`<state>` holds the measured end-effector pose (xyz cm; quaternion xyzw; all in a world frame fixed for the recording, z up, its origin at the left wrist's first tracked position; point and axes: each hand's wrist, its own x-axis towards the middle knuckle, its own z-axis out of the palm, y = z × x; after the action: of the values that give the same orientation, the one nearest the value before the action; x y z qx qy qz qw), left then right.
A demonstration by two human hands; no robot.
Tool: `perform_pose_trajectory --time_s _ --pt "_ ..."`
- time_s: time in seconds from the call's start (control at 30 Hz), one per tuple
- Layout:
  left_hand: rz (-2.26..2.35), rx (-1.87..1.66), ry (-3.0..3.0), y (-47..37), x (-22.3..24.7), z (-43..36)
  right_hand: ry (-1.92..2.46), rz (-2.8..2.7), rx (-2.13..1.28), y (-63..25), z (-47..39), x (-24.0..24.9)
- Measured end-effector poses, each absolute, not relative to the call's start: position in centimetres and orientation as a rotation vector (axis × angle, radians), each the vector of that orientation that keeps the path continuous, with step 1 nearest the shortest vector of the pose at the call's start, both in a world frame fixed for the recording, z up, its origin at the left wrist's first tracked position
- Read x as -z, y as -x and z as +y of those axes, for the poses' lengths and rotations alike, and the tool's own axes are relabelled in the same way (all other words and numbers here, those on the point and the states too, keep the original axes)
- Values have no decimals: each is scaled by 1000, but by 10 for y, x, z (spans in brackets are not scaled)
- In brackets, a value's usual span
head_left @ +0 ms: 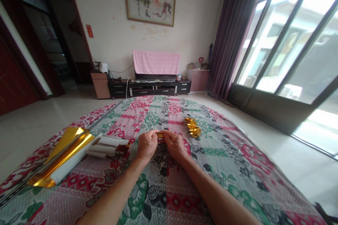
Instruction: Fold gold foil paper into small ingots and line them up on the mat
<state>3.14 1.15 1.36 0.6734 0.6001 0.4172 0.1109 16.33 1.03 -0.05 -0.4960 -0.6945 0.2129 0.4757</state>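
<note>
My left hand (147,145) and my right hand (174,144) meet over the middle of the patterned cloth. Between their fingertips they pinch a small piece of gold foil paper (160,135), most of it hidden by the fingers. To the right of my right hand lies a row of folded gold foil pieces (193,127). White paper rolls (105,146) rest to the left, some showing gold at their ends. Beside them, a larger sheet of gold foil paper (64,154) lies partly rolled, its white underside showing.
The flowered cloth (219,182) covers a rounded surface in front of me. Beyond it stand a low black cabinet (155,88) and something draped with a pink cloth (155,62). Glass doors (285,42) and a purple curtain (232,24) are at the right.
</note>
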Motion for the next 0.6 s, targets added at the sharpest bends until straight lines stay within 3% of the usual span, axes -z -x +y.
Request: perform_pose_trajectory --time_s 0.6 --pt "1564 -1301 -1835 -26 -7 19 1188 -1655 -616 -164 12 1"
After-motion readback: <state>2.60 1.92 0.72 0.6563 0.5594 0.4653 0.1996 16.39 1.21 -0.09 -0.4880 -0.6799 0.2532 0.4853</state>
